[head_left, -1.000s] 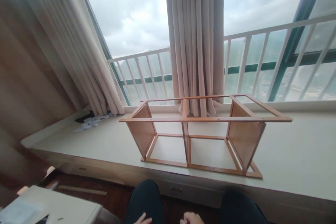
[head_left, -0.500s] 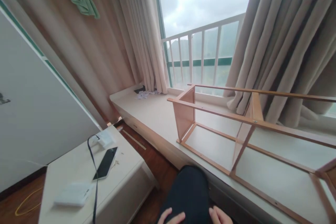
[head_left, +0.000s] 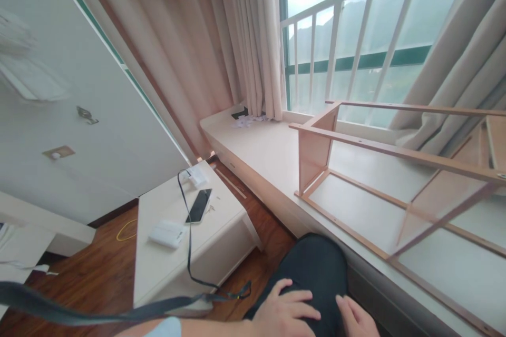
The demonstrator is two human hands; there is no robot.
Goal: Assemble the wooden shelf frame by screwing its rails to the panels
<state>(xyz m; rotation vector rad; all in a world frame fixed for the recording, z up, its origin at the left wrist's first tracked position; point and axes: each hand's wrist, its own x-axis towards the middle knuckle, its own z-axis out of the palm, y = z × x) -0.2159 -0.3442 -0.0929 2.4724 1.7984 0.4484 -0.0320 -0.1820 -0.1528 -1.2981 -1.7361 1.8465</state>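
Observation:
My left hand (head_left: 286, 309) lies on my dark-clothed knee (head_left: 316, 266), its fingers spread and holding nothing. Just right of the knee, my right hand (head_left: 357, 320) has its thumb and fingers pressed together at the tips. Whatever may be between them is hidden. A brown wooden frame (head_left: 395, 148) rests on its side on the white window ledge (head_left: 253, 150), with thin panels fixed across it, to the right and ahead of my right hand. Neither hand touches the frame.
At left stands a low white table (head_left: 158, 268) bearing a phone (head_left: 198, 205), a white box-shaped device (head_left: 166, 234) and a small white block (head_left: 197, 176). A dark strap (head_left: 166, 305) crosses my left arm's side. Paper scraps (head_left: 247, 121) lie by the curtain (head_left: 263, 37).
The view has turned left and down, so the table and frame appear farther right. More of my left hand and forearm shows, with fingers spread on the knee. The right hand stays pinched.

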